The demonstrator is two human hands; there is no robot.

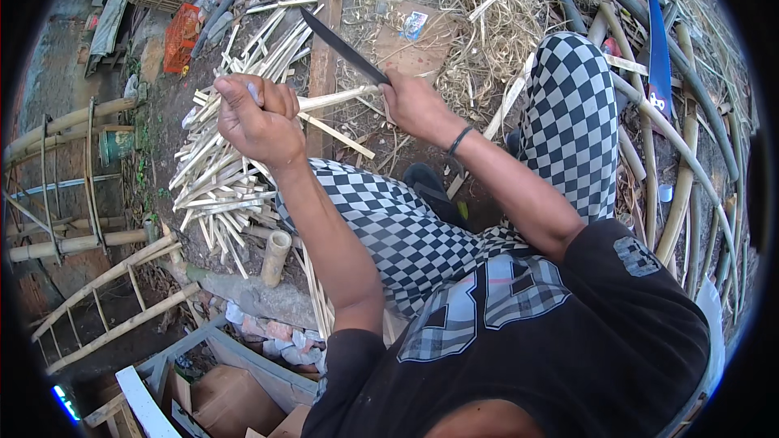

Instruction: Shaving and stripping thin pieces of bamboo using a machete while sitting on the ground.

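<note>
The person wears a black short-sleeved shirt [568, 341] with a grey plaid block print on the chest, black-and-white checkered trousers [406, 227], and a thin dark wristband [459, 140] on the right wrist.

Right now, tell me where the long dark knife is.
In the head view, the long dark knife is upper centre, its handle gripped in the right hand, blade slanting up-left over the bamboo strip held by the left hand.

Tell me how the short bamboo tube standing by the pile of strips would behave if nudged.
The short bamboo tube stands on end, leaning slightly, on rough ground, so it would probably tip easily. Being round, it would likely roll once down. It looks hollow, so probably light yet stiff.
</note>
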